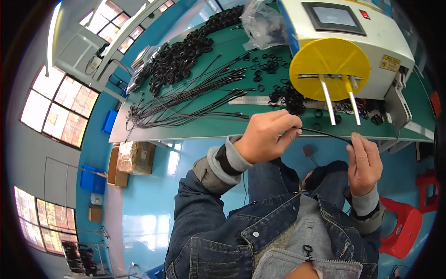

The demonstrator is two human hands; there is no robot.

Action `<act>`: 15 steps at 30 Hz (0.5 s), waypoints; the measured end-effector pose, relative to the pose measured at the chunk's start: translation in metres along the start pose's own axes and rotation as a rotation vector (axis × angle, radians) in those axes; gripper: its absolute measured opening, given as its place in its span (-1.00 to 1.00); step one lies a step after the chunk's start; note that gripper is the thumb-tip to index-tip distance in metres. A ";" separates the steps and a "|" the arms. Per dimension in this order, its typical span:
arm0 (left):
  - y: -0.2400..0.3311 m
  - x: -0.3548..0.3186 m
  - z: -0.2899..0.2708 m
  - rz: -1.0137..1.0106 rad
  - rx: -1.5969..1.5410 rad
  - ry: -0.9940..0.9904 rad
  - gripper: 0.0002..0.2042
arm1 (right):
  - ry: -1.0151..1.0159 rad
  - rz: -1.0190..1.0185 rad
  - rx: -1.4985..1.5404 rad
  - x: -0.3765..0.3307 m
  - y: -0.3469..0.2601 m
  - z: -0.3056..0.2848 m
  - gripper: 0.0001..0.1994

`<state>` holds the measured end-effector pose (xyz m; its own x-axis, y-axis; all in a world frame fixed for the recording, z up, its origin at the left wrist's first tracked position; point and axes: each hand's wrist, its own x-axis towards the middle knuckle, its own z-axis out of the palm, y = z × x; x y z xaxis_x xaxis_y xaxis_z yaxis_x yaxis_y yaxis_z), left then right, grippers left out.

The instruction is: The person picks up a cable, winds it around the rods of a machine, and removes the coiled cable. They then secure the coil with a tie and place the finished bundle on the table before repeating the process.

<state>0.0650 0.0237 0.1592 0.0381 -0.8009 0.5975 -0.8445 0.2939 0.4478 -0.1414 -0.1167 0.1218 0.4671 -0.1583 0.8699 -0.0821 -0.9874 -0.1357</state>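
Pinching a thin black cable [320, 133] taut between them, the left hand [267, 136] and right hand [364, 162] each grasp one end, just in front of the green bench [209, 125]; a yellow round disc [330, 63] on the white machine [385, 37] sits just beyond.

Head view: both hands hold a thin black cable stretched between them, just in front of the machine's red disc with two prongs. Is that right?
Not quite: the disc on the machine is yellow, not red. The rest holds in the head view: the left hand and the right hand hold a thin black cable between them, below the disc's two prongs.
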 end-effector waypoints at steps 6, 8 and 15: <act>0.023 0.019 0.032 -0.285 -0.154 0.087 -0.85 | 0.103 0.112 0.050 0.000 0.031 0.003 -0.79; 0.010 0.035 0.044 -0.246 -0.184 0.110 -0.85 | 0.172 0.151 0.067 0.003 0.051 0.013 -0.80; -0.030 0.065 0.074 -0.357 -0.312 0.244 -0.88 | 0.232 0.307 0.092 0.003 0.094 0.069 -0.89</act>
<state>0.0531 -0.0754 0.1359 0.4484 -0.7457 0.4929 -0.5589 0.1965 0.8057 -0.0871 -0.2101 0.0796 0.2209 -0.4506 0.8650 -0.1024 -0.8927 -0.4389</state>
